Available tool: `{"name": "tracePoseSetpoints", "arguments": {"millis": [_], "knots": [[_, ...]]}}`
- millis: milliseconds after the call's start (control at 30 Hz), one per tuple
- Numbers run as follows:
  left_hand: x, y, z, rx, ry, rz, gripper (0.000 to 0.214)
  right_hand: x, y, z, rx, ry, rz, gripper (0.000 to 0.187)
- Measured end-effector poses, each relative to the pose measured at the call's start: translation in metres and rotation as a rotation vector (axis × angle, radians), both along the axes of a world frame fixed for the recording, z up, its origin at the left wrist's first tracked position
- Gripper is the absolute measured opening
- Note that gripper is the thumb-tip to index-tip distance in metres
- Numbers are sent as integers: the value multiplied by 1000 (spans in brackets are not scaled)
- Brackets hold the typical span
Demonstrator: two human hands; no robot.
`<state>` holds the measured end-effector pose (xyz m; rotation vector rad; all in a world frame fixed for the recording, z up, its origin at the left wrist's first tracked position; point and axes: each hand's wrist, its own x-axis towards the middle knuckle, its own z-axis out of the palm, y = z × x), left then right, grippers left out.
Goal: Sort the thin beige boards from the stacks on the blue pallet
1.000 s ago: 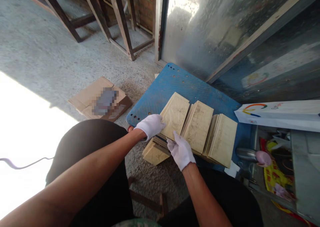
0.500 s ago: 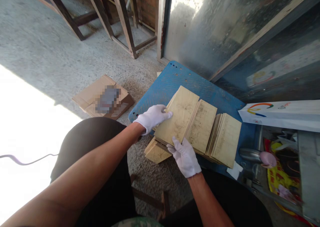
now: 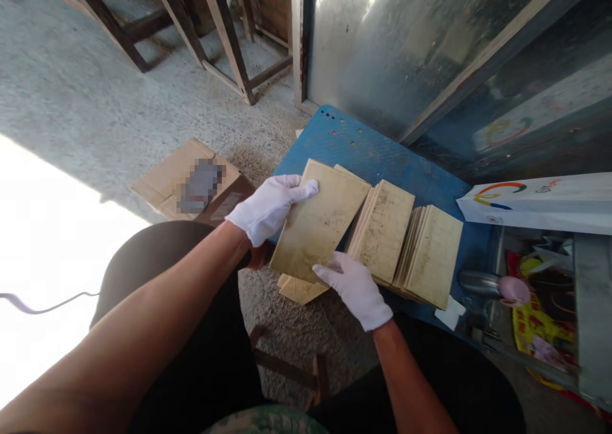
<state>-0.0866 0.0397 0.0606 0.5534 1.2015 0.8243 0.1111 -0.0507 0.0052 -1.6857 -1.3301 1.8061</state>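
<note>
A thin, pale plywood board is tilted up off the stacks. My left hand, in a white glove, grips its left edge with the thumb lying on its face. At the board's lower right corner is my gloved right hand, its fingers closed on the edge; the far side of that grip is hidden. Just right of the held board stands a leaning stack of similar boards, and beyond it another stack. More boards show below the held one.
The stacks rest on a blue plastic table with holes near its corner. A cardboard box sits on the floor at left. A metal flask and a white paper bag are at right. A metal-clad door borders the table.
The plywood board has been lifted and shifted left and toward me, away from the stack beside it. Both hands moved with it, and the view tipped slightly.
</note>
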Motion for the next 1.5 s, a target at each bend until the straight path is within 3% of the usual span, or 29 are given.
{"name": "tracePoseSetpoints", "arguments": {"millis": [133, 233, 367, 533, 700, 800, 967, 1067, 1200, 1333, 1500], "knots": [[16, -14, 3, 11, -8, -161, 30, 26, 18, 31, 141, -49, -201, 50], [24, -23, 2, 41, -12, -272, 31, 41, 22, 57, 267, -136, -227, 53], [29, -33, -1, 156, 56, -441, 29, 51, 14, 74, 229, -254, -230, 60], [35, -40, -5, 322, 166, -621, 28, 66, -6, 76, 130, -325, -155, 53], [41, -49, -7, 422, 181, -801, 26, 73, -23, 83, 107, -513, 93, 47], [39, -49, -5, 454, 212, -945, 26, 71, -34, 81, 117, -498, 146, 43], [28, -36, 11, 450, 205, -1162, 35, 61, -56, 57, 67, -441, 86, 47], [22, -25, 18, 457, 381, -1087, 43, 49, -66, 34, 33, -431, 107, 49], [21, -19, 17, 468, 580, -954, 51, 24, -80, 0, 97, -539, 279, 39], [20, -21, 16, 477, 634, -953, 49, 4, -94, -37, 175, -610, 396, 34], [17, -22, 20, 507, 667, -963, 51, -5, -102, -73, 183, -673, 405, 30]]}}
